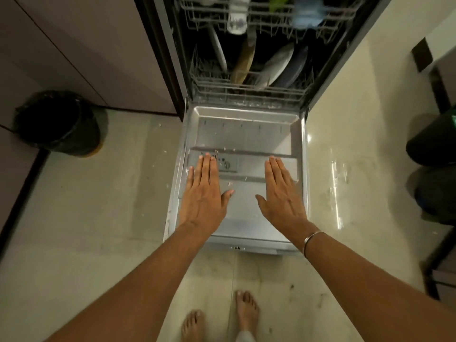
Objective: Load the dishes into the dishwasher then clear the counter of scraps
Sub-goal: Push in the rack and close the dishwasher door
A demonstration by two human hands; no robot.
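The dishwasher stands open with its steel door (244,134) folded down flat in front of me. My left hand (203,191) and my right hand (282,193) are stretched out flat over the door's inner face, palms down, fingers straight, holding nothing. The left fingertips reach the detergent compartment (228,164). Plates (278,64) stand upright in the lower rack (246,91). In the upper rack (266,23) sit a white cup (237,23), a blue item (307,14) and a green item (277,2), all blurred.
A black bin (58,124) lined with a bag stands on the floor at the left, against the cabinet fronts (81,50). Dark bins (434,141) and a dark frame (434,272) crowd the right edge. My bare feet (222,317) stand on pale floor tiles below the door.
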